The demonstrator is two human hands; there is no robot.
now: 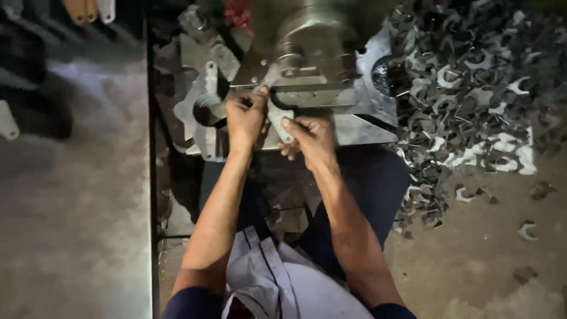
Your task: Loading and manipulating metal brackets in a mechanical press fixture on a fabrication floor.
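Note:
A flat, curved grey metal piece (275, 116) lies at the front of a metal press machine (313, 53). My left hand (245, 115) grips its left side, fingers curled over the upper edge near the machine's bed plate (360, 106). My right hand (312, 137) pinches the lower right end of the same piece between thumb and fingers. Both forearms reach forward from my lap. How far the piece sits under the tool is hidden by my hands.
A large heap of cut metal scraps (472, 88) covers the floor to the right, with loose pieces (527, 230) scattered nearer. A round hole (208, 110) opens in a plate at the left. Bare concrete floor (71, 207) lies beyond a dark edge on the left.

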